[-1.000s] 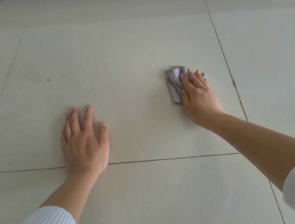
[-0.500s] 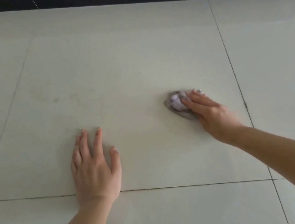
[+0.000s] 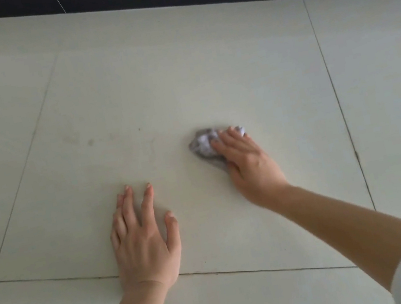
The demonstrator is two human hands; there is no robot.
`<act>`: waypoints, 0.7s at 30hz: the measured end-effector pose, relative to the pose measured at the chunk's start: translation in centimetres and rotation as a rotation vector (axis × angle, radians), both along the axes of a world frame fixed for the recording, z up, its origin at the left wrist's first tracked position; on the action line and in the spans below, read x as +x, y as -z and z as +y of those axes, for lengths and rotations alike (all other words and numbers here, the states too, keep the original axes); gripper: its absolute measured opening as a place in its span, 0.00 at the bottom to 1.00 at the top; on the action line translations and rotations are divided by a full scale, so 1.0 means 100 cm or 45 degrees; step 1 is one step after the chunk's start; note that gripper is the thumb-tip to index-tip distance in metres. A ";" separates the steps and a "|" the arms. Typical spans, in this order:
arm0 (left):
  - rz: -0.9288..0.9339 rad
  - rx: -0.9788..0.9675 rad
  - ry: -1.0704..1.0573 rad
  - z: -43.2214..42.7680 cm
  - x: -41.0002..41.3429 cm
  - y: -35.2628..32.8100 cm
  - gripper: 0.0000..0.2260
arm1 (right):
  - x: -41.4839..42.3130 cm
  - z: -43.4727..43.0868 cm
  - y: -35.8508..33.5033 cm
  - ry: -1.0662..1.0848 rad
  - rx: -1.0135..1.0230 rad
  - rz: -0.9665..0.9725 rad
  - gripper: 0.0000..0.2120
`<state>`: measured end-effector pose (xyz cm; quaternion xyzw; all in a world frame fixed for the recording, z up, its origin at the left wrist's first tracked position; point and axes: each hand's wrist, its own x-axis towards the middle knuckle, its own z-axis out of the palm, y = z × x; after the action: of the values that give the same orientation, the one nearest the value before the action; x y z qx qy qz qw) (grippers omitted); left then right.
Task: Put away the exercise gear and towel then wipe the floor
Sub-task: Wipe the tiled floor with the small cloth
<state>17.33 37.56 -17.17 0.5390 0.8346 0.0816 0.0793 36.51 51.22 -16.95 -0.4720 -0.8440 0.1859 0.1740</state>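
- My right hand point(image 3: 247, 165) is pressing the crumpled cloth point(image 3: 205, 145) onto the floor point(image 3: 180, 75). The fingers are lying quite straight over it, not curling round it.
- My left hand point(image 3: 142, 239) is resting flat and open on the floor, well apart from the cloth, fingers spread.
- I am judging that the wiping step is running; no gear or towel is showing.
- Next, I think, the cloth is needing a slide left toward the faint marks point(image 3: 90, 141), with even pressure.

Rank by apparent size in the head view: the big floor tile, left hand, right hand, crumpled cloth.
1. big floor tile
2. left hand and right hand, alike; left is nearer the camera
3. crumpled cloth, partly covered
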 end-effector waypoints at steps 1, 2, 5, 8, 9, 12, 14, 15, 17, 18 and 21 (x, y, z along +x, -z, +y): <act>0.000 0.000 0.001 0.000 0.000 0.000 0.28 | 0.001 -0.014 -0.002 -0.067 -0.016 0.006 0.21; 0.000 0.001 0.002 0.000 0.000 0.000 0.28 | 0.005 -0.025 -0.004 -0.127 -0.026 0.015 0.20; -0.007 0.003 -0.010 0.000 0.000 -0.001 0.28 | 0.020 -0.039 -0.005 -0.321 -0.005 -0.029 0.20; -0.009 -0.003 -0.011 0.000 0.001 -0.001 0.28 | 0.043 -0.023 -0.004 -0.463 0.105 -0.131 0.21; -0.011 -0.009 -0.011 0.000 0.001 -0.001 0.28 | 0.053 -0.011 0.000 -0.405 0.124 -0.142 0.22; -0.015 -0.016 -0.013 -0.001 0.001 -0.002 0.28 | 0.082 0.039 0.004 0.071 0.095 -0.152 0.26; -0.009 -0.013 -0.008 0.000 0.001 -0.002 0.28 | 0.089 0.070 0.000 0.455 -0.036 -0.208 0.28; -0.004 -0.011 -0.004 0.000 0.001 -0.002 0.28 | 0.088 0.084 -0.002 0.603 -0.096 -0.237 0.29; 0.006 -0.002 0.002 0.000 0.002 -0.002 0.28 | 0.073 0.107 -0.009 0.780 -0.176 -0.279 0.30; 0.011 0.001 0.002 0.000 0.002 -0.002 0.27 | 0.059 0.117 -0.012 0.818 -0.199 -0.282 0.30; 0.021 0.004 0.013 0.000 0.002 -0.001 0.27 | 0.006 0.132 -0.007 0.671 -0.198 -0.231 0.30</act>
<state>17.51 37.57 -17.02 0.5441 0.8323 0.0779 0.0720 37.09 64.38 -16.24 -0.7015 -0.6877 0.1555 0.1036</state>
